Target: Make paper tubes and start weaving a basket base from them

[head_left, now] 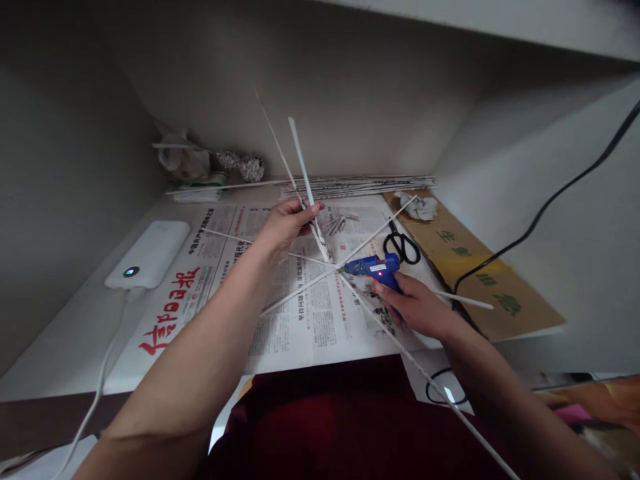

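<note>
My left hand [295,219] is closed around two thin rolled-paper sticks [301,162], which rise up and away from the middle of the newspaper. In my right hand [415,303] is a blue hot glue gun [377,268], gripped by its handle with a small red light showing. Its nozzle points left, at the spot where several paper sticks [305,288] cross like a star. Whether the nozzle touches them I cannot tell. One long stick [400,343] runs from the crossing down toward me, passing beside my right hand.
Newspaper [220,267] covers much of the table. Black-handled scissors [403,247] lie right of the crossing, by a cardboard sheet [480,283] and crumpled paper [419,206]. Paper sticks [360,187] line the back wall. A white power bank [149,255] sits left; a black cable [545,203] hangs right.
</note>
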The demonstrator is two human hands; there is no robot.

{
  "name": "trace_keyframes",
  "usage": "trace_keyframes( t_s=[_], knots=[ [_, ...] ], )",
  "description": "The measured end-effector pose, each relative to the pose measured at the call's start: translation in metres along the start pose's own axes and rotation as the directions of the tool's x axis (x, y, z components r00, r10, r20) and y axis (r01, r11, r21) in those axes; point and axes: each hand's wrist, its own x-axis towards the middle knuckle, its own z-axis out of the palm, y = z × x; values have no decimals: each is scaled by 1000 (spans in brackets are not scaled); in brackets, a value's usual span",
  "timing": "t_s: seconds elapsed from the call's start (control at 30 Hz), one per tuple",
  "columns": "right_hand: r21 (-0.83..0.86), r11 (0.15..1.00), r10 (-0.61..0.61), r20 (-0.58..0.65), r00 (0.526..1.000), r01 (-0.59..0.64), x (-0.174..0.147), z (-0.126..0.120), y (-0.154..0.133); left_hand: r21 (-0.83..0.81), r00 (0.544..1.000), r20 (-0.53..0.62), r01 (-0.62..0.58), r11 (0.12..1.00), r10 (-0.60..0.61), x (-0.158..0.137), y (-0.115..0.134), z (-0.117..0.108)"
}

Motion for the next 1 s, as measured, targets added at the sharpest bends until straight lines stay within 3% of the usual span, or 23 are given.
trace_keyframes(
  t_s=[0.23, 0.5, 0.77, 1.0],
  knots=[
    [-28, 999, -42, -30, 999, 41, -1, 0, -3, 66, 989, 145, -20, 998, 10, -2, -1, -1],
    [-66, 995, -80, -33, 996, 78, -2, -1, -4, 32, 937, 349, -11, 999, -1, -7, -1, 3],
    [-112, 992, -65, -29, 997, 61, -2, -2, -7, 172, 932, 357, -133, 976, 64, -12, 0, 12],
    [-144, 987, -72, -41, 997, 65, -2, -3, -7, 170, 932, 357, -127, 977, 59, -14, 8, 11]
  ],
)
